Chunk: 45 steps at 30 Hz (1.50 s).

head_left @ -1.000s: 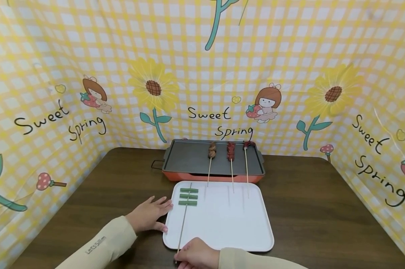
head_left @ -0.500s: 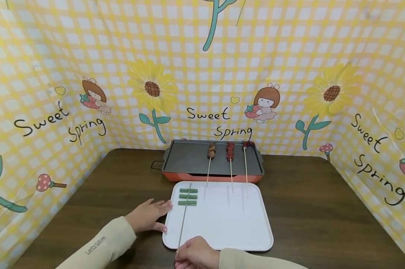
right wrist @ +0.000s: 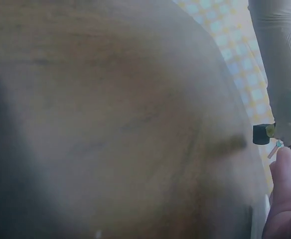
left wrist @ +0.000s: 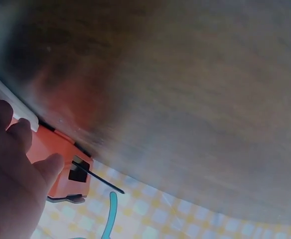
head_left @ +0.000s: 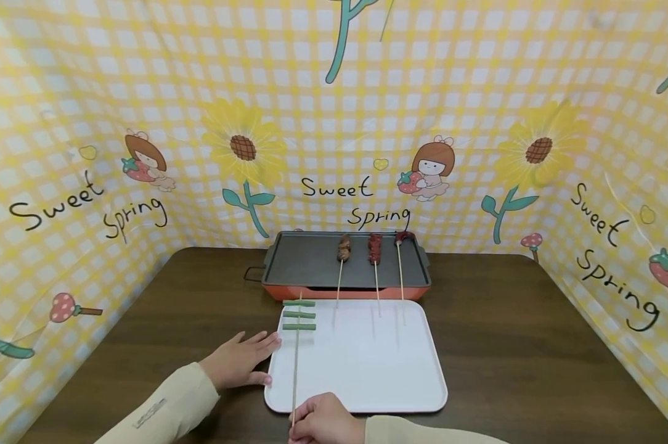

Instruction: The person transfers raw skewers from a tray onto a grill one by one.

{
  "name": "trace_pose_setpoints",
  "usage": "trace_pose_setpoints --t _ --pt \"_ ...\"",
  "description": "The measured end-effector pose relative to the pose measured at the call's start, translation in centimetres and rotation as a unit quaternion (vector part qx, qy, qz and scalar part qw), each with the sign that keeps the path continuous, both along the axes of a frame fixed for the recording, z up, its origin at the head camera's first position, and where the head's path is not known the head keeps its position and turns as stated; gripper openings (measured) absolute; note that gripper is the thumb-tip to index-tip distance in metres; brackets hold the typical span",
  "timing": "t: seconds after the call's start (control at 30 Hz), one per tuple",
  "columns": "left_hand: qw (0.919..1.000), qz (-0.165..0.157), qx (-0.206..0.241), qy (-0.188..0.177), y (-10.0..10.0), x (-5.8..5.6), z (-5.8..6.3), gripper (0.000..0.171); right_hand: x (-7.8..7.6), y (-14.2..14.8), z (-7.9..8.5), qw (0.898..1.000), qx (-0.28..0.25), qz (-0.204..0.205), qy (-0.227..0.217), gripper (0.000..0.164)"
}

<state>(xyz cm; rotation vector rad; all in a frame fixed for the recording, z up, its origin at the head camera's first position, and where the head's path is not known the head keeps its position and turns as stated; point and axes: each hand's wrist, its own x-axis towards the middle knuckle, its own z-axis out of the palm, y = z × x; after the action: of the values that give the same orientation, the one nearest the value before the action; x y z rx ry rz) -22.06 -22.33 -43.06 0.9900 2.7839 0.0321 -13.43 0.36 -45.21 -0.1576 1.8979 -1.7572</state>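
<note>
My right hand [head_left: 325, 419] pinches the lower end of a thin skewer [head_left: 296, 376], which bears three short green vegetable sticks [head_left: 299, 315] set crosswise near its tip. These sticks hang over the back left of a white tray [head_left: 367, 364], with a faint shadow below them. My left hand [head_left: 240, 359] has its fingers spread, the tips at the tray's left rim. In the left wrist view that hand [left wrist: 16, 169] lies beside the tray's edge [left wrist: 16, 102]. Only part of the right hand [right wrist: 285, 194] shows in the right wrist view, and its skewer is hidden there.
An orange griddle [head_left: 345, 295] with a dark plate stands behind the tray. On it lie a brown meat skewer [head_left: 343, 248], a red meat skewer [head_left: 374, 250] and a dark red one [head_left: 403, 237], their sticks reaching over the tray. Patterned cloth [head_left: 334, 123] surrounds the brown table [head_left: 495, 345].
The skewer of green sticks has risen off the tray and shifted forward and slightly left, held by the right hand. The left hand stays at the rim. The head view has swung slightly right.
</note>
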Motion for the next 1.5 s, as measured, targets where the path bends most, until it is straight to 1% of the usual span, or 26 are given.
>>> trace_pose_setpoints --t 0.1,0.2,0.3,0.4,0.47,0.6,0.7,0.87,1.03,1.2,1.37,1.5 --pt "1.0000 -0.005 -0.004 0.007 -0.3 0.1 -0.3 0.075 0.0 0.2 0.4 1.000 0.010 0.010 0.017 0.005" --pt "0.9998 -0.011 -0.003 0.017 -0.5 0.0 -0.5 0.075 0.0 0.4 1.0 0.999 0.013 0.030 0.035 0.007" --pt "0.9997 -0.018 0.005 0.018 -0.6 -0.1 -0.7 0.075 -0.1 0.6 1.6 0.998 0.010 0.047 0.037 0.008" --pt "0.9996 -0.022 0.012 0.015 -0.7 -0.1 -0.9 0.075 -0.2 0.7 2.1 0.998 0.002 0.053 0.028 0.008" --pt "0.9995 -0.023 0.016 0.016 -0.8 -0.1 -0.9 0.075 -0.4 0.6 2.2 0.998 -0.006 0.050 0.025 0.008" --pt "0.9983 -0.036 0.022 0.040 -0.8 0.0 -0.9 0.075 -0.7 0.5 2.5 0.999 -0.043 0.027 -0.002 0.011" --pt "0.9981 -0.039 0.023 0.042 -0.8 -0.1 -0.9 0.075 -1.0 0.3 2.7 0.998 -0.063 0.013 -0.019 0.014" --pt "0.9986 -0.030 0.005 0.044 -0.7 0.0 -0.7 0.074 -1.7 0.2 2.9 0.999 -0.049 0.012 -0.018 0.015" --pt "0.9984 -0.026 0.000 0.050 -0.6 0.0 -0.6 0.074 -2.9 0.1 3.7 0.999 -0.035 0.005 -0.009 0.015" --pt "0.9988 -0.019 -0.006 0.046 -0.5 0.1 -0.5 0.073 -4.1 0.0 4.3 0.999 -0.036 0.000 0.007 0.015" --pt "0.9990 -0.014 -0.010 0.041 -0.3 0.2 -0.3 0.071 -5.1 0.2 5.3 0.999 -0.042 0.000 0.000 0.015" --pt "0.9992 -0.012 -0.010 0.037 -0.4 0.2 -0.5 0.071 -5.8 0.4 6.2 0.999 -0.042 0.005 0.002 0.013"
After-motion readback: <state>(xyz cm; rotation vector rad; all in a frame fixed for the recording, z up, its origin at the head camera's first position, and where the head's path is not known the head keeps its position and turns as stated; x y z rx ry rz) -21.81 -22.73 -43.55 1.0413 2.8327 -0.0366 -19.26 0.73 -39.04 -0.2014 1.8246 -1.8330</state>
